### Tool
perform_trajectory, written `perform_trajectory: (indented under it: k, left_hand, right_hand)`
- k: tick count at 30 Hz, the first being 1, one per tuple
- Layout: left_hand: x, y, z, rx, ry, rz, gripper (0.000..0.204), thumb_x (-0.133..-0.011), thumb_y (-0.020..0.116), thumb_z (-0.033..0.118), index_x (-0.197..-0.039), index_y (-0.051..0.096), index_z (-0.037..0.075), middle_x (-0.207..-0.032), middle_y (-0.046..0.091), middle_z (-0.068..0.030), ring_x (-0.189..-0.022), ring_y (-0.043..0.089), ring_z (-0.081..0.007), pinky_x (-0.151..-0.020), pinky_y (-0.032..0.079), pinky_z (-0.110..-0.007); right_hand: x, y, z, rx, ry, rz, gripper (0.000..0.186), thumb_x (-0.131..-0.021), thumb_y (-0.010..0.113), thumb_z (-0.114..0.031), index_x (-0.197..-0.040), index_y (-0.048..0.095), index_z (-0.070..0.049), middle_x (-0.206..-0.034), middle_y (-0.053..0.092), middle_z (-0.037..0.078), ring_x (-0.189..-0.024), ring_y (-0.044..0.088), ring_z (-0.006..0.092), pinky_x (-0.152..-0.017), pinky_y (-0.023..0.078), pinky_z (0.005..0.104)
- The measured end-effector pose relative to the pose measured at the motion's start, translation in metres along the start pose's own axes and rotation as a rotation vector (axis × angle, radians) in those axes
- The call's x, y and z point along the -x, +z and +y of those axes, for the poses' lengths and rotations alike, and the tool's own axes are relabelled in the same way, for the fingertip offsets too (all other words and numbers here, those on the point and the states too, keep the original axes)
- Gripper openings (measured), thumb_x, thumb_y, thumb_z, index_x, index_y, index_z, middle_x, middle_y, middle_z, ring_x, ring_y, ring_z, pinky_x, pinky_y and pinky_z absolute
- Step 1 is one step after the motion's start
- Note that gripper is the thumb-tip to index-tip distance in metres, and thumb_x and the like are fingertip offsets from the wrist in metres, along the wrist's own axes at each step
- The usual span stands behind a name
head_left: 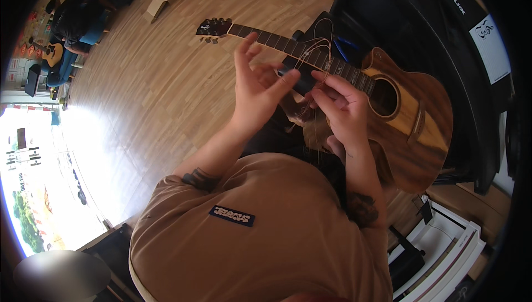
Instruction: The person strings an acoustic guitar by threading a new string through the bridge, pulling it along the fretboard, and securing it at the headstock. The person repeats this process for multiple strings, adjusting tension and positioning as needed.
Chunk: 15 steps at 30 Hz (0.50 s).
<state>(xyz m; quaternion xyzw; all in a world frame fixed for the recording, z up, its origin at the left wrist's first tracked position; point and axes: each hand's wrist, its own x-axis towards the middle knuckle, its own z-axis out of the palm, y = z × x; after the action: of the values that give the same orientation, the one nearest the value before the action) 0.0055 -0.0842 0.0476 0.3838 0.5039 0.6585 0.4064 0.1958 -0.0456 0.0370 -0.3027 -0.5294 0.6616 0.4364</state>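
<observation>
An acoustic guitar (435, 102) with a dark brown body and a pale tan band lies on its back across the right side. Its neck (271, 41) points up and left to the dark headstock (213, 27). Thin coppery guitar strings (331, 39) loop in the air over the neck. My right hand (344, 105) pinches them between thumb and fingers, and loose ends trail below it. Beside the neck, my left hand (255, 83) has its index finger raised and its thumb stretched toward the loops. I make out nothing firmly held in the left hand.
Against the right wall stands a large black case-like piece (471, 80). A white drawer unit (443, 246) is at lower right. An open cardboard box (160, 3) sits on the wooden floor (183, 75). Far left, a person (75, 19) sits near another acoustic guitar (54, 54).
</observation>
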Motion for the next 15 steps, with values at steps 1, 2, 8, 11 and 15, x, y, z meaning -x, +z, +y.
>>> perform_trajectory:
  k: [1,2,8,11,15]
  left_hand:
    - [-0.006,-0.001,-0.005,-0.104,0.025,0.158,0.087,-0.085,0.083,0.010,-0.154,0.031,0.009,-0.147,0.037,-0.0158,-0.118,0.058,-0.0219,-0.091,0.054,-0.038]
    - [-0.012,-0.002,-0.008,-0.209,0.050,0.316,0.096,-0.082,0.085,0.015,-0.157,0.025,0.011,-0.151,0.031,-0.0150,-0.121,0.055,-0.0240,-0.092,0.053,-0.041]
    - [-0.025,-0.010,0.020,-0.493,0.275,-0.161,0.029,-0.093,0.076,0.014,-0.120,0.072,0.003,-0.118,0.065,-0.0083,-0.107,0.063,-0.0131,-0.086,0.052,-0.032]
    - [-0.028,0.006,0.013,-0.207,-0.102,-0.444,0.026,-0.096,0.072,0.010,-0.118,0.069,-0.005,-0.104,0.074,-0.0079,-0.090,0.069,-0.0109,-0.078,0.056,-0.026]
    - [-0.024,0.007,0.021,-0.275,-0.105,-0.491,0.025,-0.094,0.074,0.006,-0.116,0.070,-0.004,-0.102,0.074,-0.0094,-0.093,0.070,-0.0124,-0.077,0.059,-0.026]
  right_hand:
    - [0.000,0.000,0.001,-0.003,-0.018,0.010,0.031,-0.096,0.067,0.004,-0.127,0.063,0.009,-0.102,0.068,0.007,-0.095,0.070,0.0141,-0.083,0.058,0.0275]
    - [0.000,0.001,0.002,-0.007,-0.036,0.020,0.031,-0.096,0.067,0.004,-0.127,0.063,0.009,-0.102,0.068,0.008,-0.094,0.070,0.0146,-0.083,0.058,0.0279]
    - [0.001,0.005,-0.001,0.025,-0.022,-0.067,0.028,-0.096,0.066,0.005,-0.123,0.063,0.009,-0.104,0.068,0.009,-0.094,0.070,0.0161,-0.085,0.059,0.0301]
    - [0.002,0.009,-0.003,0.015,-0.007,-0.058,0.026,-0.096,0.066,0.006,-0.121,0.063,0.009,-0.105,0.069,0.009,-0.097,0.071,0.0171,-0.086,0.060,0.0305]
    - [0.003,0.005,-0.004,0.036,-0.019,-0.097,0.025,-0.095,0.067,0.006,-0.120,0.063,0.009,-0.105,0.069,0.010,-0.100,0.071,0.0173,-0.088,0.061,0.0301]
